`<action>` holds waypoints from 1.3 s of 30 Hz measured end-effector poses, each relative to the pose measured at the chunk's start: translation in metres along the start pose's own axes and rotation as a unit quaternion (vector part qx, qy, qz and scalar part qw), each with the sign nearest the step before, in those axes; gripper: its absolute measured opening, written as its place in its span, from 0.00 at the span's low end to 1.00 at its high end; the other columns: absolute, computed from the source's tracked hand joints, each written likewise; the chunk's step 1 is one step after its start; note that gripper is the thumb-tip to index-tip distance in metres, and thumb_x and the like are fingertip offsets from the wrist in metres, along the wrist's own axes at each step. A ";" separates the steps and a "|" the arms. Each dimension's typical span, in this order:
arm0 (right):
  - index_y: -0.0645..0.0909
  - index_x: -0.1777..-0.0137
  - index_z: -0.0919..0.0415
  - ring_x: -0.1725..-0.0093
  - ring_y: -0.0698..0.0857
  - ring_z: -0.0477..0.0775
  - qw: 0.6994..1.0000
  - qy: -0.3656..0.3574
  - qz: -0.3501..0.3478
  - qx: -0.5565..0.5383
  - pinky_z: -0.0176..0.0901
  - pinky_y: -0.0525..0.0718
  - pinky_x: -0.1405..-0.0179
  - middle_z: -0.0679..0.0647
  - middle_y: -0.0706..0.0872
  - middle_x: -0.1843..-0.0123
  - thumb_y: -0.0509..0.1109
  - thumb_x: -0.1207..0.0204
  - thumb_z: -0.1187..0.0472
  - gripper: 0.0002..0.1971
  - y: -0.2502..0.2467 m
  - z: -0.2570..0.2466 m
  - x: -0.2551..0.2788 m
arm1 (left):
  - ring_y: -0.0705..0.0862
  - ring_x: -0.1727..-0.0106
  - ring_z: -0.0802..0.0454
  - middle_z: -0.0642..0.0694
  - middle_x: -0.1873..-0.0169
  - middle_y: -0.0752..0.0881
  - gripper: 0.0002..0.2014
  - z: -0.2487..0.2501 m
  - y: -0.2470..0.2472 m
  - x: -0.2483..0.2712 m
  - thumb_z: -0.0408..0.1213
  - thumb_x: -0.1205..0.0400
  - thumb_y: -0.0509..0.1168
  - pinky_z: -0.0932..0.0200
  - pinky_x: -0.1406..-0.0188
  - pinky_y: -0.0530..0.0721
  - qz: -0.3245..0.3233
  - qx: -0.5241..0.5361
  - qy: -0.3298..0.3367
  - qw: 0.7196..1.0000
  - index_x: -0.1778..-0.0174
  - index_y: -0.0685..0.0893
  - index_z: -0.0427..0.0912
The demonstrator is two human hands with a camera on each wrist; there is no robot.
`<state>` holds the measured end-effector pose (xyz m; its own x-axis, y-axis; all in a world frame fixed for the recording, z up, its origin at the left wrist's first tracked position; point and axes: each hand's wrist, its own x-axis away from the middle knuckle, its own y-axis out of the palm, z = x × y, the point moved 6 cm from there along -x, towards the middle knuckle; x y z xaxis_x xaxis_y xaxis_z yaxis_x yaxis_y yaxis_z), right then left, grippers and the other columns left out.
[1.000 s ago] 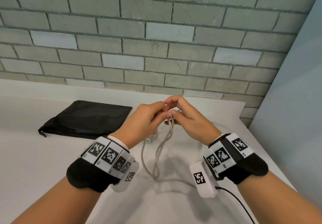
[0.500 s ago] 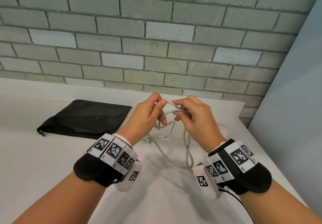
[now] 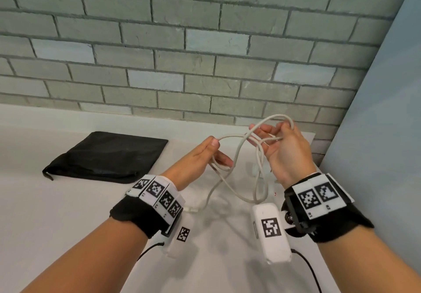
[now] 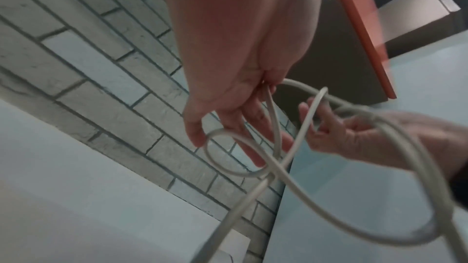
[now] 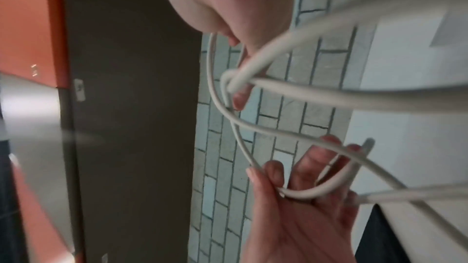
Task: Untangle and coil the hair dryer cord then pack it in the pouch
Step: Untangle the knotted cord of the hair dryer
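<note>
hands (image 3: 241, 149) parted, cord (image 3: 237, 156) looped; plug perhaps hidden

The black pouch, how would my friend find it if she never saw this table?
Start at the grey brick wall, then look down to the white table below it. On the table's left side, away from both hands, lies the black pouch, flat and floppy. It is the only dark thing lying there; the cord beside it is pale and held up in loops.
</note>
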<state>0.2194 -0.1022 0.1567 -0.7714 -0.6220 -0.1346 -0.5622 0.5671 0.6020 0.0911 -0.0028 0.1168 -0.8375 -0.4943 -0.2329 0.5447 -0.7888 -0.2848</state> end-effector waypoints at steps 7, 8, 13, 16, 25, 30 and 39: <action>0.71 0.41 0.56 0.50 0.80 0.57 0.887 0.072 -0.029 0.456 0.52 0.84 0.54 0.59 0.75 0.46 0.59 0.20 0.62 0.09 -0.037 0.015 -0.018 | 0.76 0.73 0.65 0.51 0.73 0.78 0.16 0.008 -0.002 -0.001 0.47 0.14 0.44 0.70 0.63 0.76 0.039 -0.053 0.006 0.998 0.63 0.66 0.44; 0.69 0.35 0.55 0.43 0.78 0.58 0.830 0.044 -0.071 0.551 0.53 0.81 0.46 0.59 0.72 0.39 0.63 0.22 0.61 0.16 -0.034 0.015 -0.017 | 0.74 0.76 0.65 0.50 0.74 0.75 0.15 0.009 -0.006 -0.003 0.47 0.14 0.45 0.66 0.64 0.74 0.070 -0.078 0.014 0.994 0.63 0.66 0.44; 0.63 0.25 0.51 0.35 0.68 0.49 0.662 -0.296 -0.231 0.649 0.39 0.65 0.34 0.53 0.69 0.27 0.69 0.27 0.62 0.32 0.030 -0.016 0.028 | 0.77 0.70 0.55 0.54 0.76 0.74 0.14 0.016 -0.015 -0.007 0.48 0.15 0.49 0.45 0.46 0.74 0.165 -0.186 0.051 0.967 0.67 0.68 0.52; 0.59 0.23 0.49 0.46 0.69 0.40 0.605 -0.279 -0.325 0.672 0.34 0.67 0.44 0.50 0.73 0.30 0.66 0.24 0.61 0.31 0.056 0.006 0.041 | 0.78 0.71 0.54 0.53 0.76 0.77 0.14 0.021 -0.013 -0.008 0.46 0.15 0.50 0.40 0.43 0.76 0.176 -0.177 0.060 0.966 0.66 0.69 0.52; 0.77 0.53 0.65 0.68 0.78 0.54 0.686 -0.394 -0.196 0.580 0.41 0.75 0.69 0.57 0.81 0.63 0.57 0.19 0.58 0.11 0.058 -0.034 0.017 | 0.85 0.53 0.46 0.48 0.70 0.89 0.17 0.015 -0.032 0.001 0.49 0.15 0.45 0.53 0.43 0.73 0.088 -0.100 0.035 0.990 0.61 0.70 0.42; 0.71 0.56 0.55 0.82 0.77 0.44 0.833 -0.313 -0.109 0.443 0.37 0.75 0.83 0.51 0.80 0.65 0.54 0.17 0.59 0.07 0.045 -0.065 -0.004 | 0.83 0.58 0.54 0.48 0.65 0.84 0.06 -0.004 -0.018 0.005 0.41 0.18 0.60 0.68 0.52 0.77 0.005 -0.075 0.015 0.997 0.52 0.73 0.43; 0.72 0.52 0.60 0.81 0.82 0.42 0.877 -0.186 -0.058 0.438 0.34 0.80 0.83 0.60 0.80 0.58 0.56 0.18 0.62 0.05 0.003 -0.043 -0.036 | 0.75 0.81 0.58 0.48 0.78 0.71 0.16 -0.002 -0.044 0.003 0.47 0.15 0.53 0.68 0.76 0.75 0.137 -0.033 -0.011 0.990 0.67 0.69 0.43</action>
<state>0.2584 -0.1008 0.1971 -0.6463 -0.5761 -0.5003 -0.5308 0.8105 -0.2475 0.0645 0.0314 0.1266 -0.6577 -0.6955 -0.2894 0.7531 -0.5984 -0.2735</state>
